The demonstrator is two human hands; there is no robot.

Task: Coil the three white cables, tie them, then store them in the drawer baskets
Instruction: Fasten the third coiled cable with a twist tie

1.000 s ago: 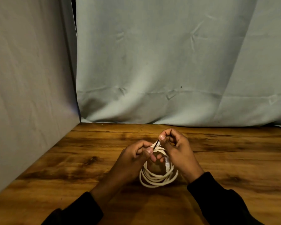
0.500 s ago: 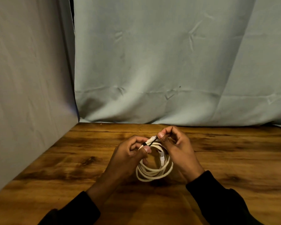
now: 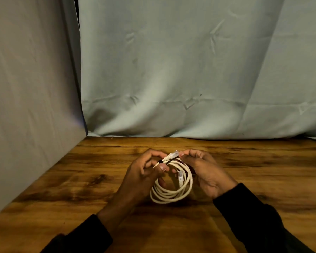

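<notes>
A white cable (image 3: 171, 195), wound into a coil of several loops, hangs between my two hands just above the wooden table (image 3: 80, 179). My left hand (image 3: 140, 178) grips the coil at its top left, thumb pressed on the loops beside a thin black tie (image 3: 161, 161). My right hand (image 3: 206, 172) pinches the top of the coil near a clear plug (image 3: 174, 154) that points up and to the right. A second clear plug (image 3: 180, 175) hangs inside the ring. Only this one cable is in view; no drawer or basket shows.
Grey cloth (image 3: 171, 70) hangs along the back edge of the table, and another cloth panel (image 3: 29, 88) walls off the left side. Dark sleeves cover both forearms at the bottom of the view.
Both hands have lifted the coil slightly and shifted it left. The upper plug now sticks out more between the hands, and the black tie shows at my left thumb.
</notes>
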